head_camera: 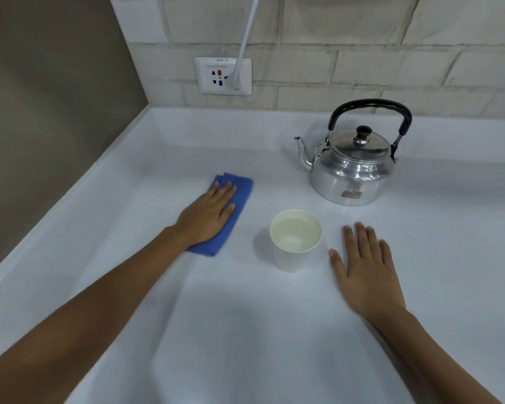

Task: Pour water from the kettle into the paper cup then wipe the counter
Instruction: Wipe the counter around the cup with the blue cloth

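Cloth (231, 199) under flat left hand (207, 215); right hand (365, 269) flat on counter (245, 330).

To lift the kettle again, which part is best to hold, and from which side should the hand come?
Probably the black handle of the kettle, taken from above at its top. It stands upright in an arch over the lid, and the spout points left, away from it.

the white surface (245, 330) lies bare from 6 o'clock up to the white paper cup of water (295, 240) at centre. the shiny metal kettle with a black handle (353, 164) blocks 1 o'clock. the folded blue cloth (228, 211) occupies 10 o'clock, leaving an open lane between cloth and cup.
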Tool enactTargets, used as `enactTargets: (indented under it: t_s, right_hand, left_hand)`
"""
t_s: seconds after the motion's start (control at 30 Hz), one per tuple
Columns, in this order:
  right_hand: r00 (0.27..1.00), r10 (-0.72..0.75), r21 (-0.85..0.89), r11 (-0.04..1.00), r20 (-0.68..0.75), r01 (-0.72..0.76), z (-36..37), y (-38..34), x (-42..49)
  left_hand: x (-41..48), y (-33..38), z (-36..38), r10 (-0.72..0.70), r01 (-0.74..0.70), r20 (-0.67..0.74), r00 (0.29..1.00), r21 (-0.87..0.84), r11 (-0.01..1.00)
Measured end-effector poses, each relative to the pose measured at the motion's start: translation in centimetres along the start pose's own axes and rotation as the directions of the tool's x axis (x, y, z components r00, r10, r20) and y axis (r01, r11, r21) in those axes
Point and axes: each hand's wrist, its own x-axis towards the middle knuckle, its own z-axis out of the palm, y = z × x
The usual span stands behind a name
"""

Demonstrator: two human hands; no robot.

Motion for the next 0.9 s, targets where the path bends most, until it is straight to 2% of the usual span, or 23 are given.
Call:
enactTargets:
  t_s: [0.17, 0.3, 0.47, 0.57, 0.67, 0.77, 0.83, 0.9]
  right_hand:
    - [1.000, -0.008, -0.010, 1.000, -0.012, 0.007, 0.1, 0.2, 0.1]
    - [1.000, -0.012, -0.006, 1.000, 0.000, 0.012, 0.2, 0.4, 0.2]
    - [1.000, -0.027, 0.015, 1.000, 0.004, 0.027, 0.3, 0.7, 0.1]
    - [1.000, -0.017, 0.009, 1.000, 0.008, 0.017, 0.3, 0.5, 0.0]
    - [1.000, -0.010, -0.003, 1.000, 0.002, 0.010, 0.3, 0.3, 0.1]
    - [1.000, -0.013, -0.007, 1.000, 0.000, 0.013, 0.2, 0.1, 0.0]
    - [1.000, -0.014, -0.008, 1.000, 0.005, 0.014, 0.3, 0.2, 0.1]
    - [1.000, -0.014, -0.013, 1.000, 0.015, 0.015, 0.3, 0.4, 0.0]
  left_hand:
    - [1.7, 2.8, 1.1, -0.153, 0.153, -0.002, 0.988, 0.017, 0.988]
    - [-3.5, 5.6, 2.4, -0.091, 0.087, -0.037, 0.995, -0.078, 0.993]
    - [-12.3, 4.7, 2.8, 0.020, -0.030, -0.146, 0.989, -0.061, 0.998]
    - [-13.5, 2.4, 1.7, -0.012, 0.004, -0.095, 0.995, -0.076, 0.997]
    - [-11.1, 2.6, 1.5, -0.132, 0.129, -0.062, 0.989, -0.047, 0.991]
    - [-9.7, 4.8, 2.1, -0.231, 0.233, -0.091, 0.969, 0.010, 0.973]
    - [-10.5, 6.5, 2.8, -0.207, 0.209, -0.107, 0.972, 0.012, 0.978]
    - [-12.6, 8.0, 3.5, -0.127, 0.127, -0.126, 0.984, -0.004, 0.992]
